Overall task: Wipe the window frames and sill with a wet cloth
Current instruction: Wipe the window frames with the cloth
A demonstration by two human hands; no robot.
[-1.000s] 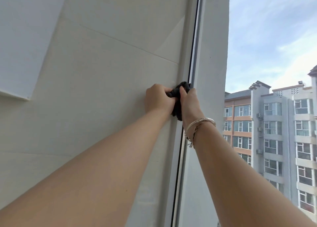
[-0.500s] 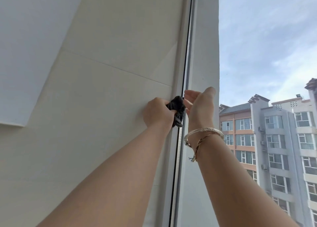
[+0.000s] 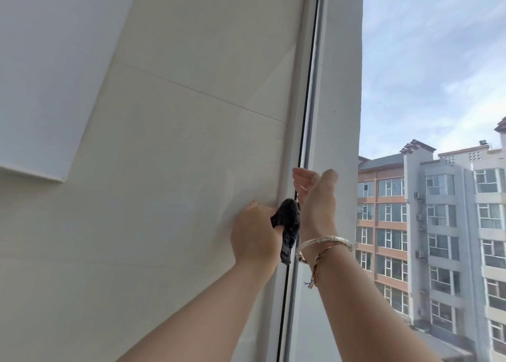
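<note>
Against frame, cloth in left hand

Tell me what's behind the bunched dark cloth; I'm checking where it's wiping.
The bunched dark cloth, held by the left hand, covers the white window frame and its black seal strip. The covered stretch itself is hidden.

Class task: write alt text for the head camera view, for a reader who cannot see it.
A person's left hand grips a dark crumpled cloth against a white vertical window frame, while the right hand, open, with bracelets on its wrist, is raised just beside the cloth. Apartment blocks and cloudy sky show through the window at right.
</note>
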